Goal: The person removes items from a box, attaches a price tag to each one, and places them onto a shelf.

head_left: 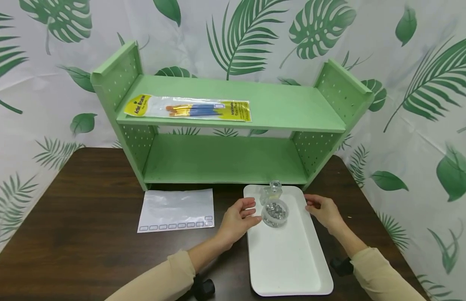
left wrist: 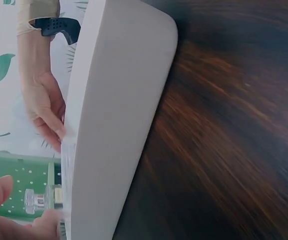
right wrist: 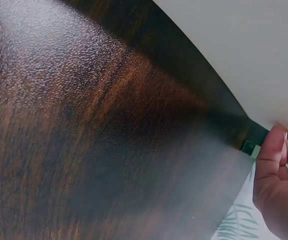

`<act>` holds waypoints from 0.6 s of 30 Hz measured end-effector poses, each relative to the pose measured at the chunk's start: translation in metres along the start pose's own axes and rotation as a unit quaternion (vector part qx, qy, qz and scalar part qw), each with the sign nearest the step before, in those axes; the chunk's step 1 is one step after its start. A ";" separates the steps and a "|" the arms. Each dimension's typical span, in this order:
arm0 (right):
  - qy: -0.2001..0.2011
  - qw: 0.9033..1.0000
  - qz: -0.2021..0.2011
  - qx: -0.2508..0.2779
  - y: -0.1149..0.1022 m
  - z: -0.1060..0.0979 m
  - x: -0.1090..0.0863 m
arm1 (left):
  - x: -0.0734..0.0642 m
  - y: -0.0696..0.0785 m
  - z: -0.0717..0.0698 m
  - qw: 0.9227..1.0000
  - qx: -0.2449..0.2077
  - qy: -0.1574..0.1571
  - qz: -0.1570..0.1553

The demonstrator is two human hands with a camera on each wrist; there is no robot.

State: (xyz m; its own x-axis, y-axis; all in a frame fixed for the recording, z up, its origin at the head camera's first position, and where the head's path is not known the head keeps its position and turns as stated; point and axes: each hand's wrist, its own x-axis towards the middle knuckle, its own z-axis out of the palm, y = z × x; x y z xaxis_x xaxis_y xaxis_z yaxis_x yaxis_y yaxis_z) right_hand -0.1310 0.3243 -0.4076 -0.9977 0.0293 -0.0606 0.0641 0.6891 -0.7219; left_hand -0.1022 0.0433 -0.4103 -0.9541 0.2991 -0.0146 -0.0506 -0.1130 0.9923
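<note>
A white rectangular tray (head_left: 285, 259) lies on the dark table. Near its far end stands a round clear container (head_left: 275, 213) of small silvery pieces, whose exact kind I cannot make out. Just behind it is a small clear glass bottle (head_left: 271, 193) with a faceted top. My left hand (head_left: 236, 221) is over the tray's left rim beside the container, thumb and fingers spread apart with nothing between them. At the tray's far right corner, my right hand (head_left: 325, 213) pinches the rim with curled fingers, seen also in the right wrist view (right wrist: 278, 175).
A green two-level shelf (head_left: 225, 159) stands behind the tray. On its upper board lies a packet of artist brushes (head_left: 191, 109). A white sheet (head_left: 176, 211) with a row of small printed boxes lies left of the tray. A leaf-patterned cloth (head_left: 425, 167) hangs behind the table.
</note>
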 end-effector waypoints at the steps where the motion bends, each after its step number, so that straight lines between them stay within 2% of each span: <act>1: 0.001 1.000 -0.002 0.000 0.000 0.000 0.000 | 0.001 0.000 0.002 1.000 0.002 0.002 -0.002; 8: 0.005 1.000 -0.007 0.001 0.002 0.001 0.000 | 0.008 -0.005 0.016 1.000 0.001 0.014 -0.009; 18: 0.005 1.000 -0.006 -0.006 0.003 0.000 -0.001 | 0.017 -0.011 0.031 0.999 0.037 0.018 -0.010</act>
State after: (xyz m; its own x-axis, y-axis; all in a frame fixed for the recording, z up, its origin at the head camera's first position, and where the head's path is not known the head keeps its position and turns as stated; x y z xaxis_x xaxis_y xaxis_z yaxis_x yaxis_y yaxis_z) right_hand -0.1296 0.3262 -0.4093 -0.9985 0.0289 -0.0454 0.0527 0.6975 -0.7147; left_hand -0.1093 0.0788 -0.4182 -0.9631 0.2666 -0.0380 -0.0495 -0.0366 0.9981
